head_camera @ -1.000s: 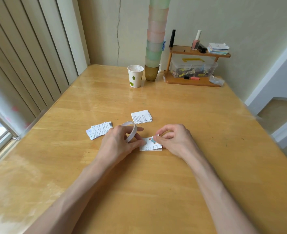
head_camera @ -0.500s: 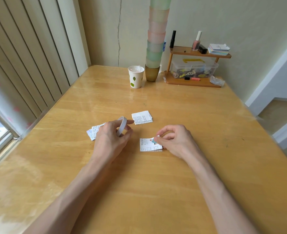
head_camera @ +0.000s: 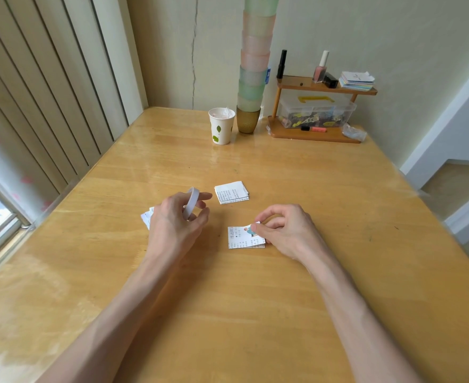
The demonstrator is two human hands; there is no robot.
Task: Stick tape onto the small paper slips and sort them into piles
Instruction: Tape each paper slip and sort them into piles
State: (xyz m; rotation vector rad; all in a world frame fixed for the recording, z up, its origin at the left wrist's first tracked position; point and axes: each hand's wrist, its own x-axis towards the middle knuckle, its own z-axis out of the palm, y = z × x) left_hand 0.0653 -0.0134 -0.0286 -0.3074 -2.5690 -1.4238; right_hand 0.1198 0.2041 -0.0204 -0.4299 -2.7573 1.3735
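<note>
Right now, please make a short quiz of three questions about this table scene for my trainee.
1. True or false: the left hand holds the tape roll.
2. How many slip piles are on the table?
3. The right hand pinches: A) the top slip of the near pile, B) the paper cup.

Key: 1 true. 2 three: near pile, far pile, left pile. 3 A.

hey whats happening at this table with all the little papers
A person is taping paper slips. The left hand holds a roll of white tape above the wooden table, while the right hand pinches the top slip of the near pile. A second pile lies farther back, and a third pile sits partly hidden behind the left hand.
</note>
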